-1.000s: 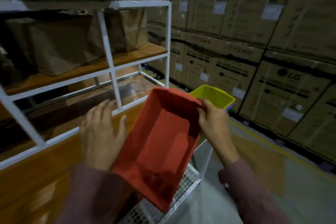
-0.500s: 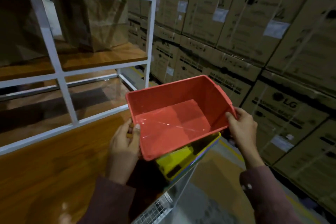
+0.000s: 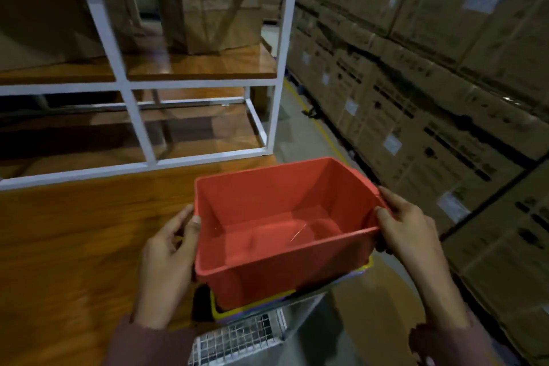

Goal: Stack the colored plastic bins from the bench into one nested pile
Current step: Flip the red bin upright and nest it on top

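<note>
Lowered since earlier: red bin (image 3: 282,226), now nested into yellow bin (image 3: 252,307) atop pile on wire cart (image 3: 237,339); left hand (image 3: 169,258) and right hand (image 3: 407,229) grip its sides; bench (image 3: 74,232) shows no bins remaining.

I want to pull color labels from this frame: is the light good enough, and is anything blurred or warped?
Head view: dim, warm light; the red bin reads clearly, but the yellow bin beneath shows only a rim in shadow. A small glare streak marks the red bin's floor. The cardboard boxes at right are soft and their print is unreadable. Wide-angle distortion slants the white shelf frame.
</note>
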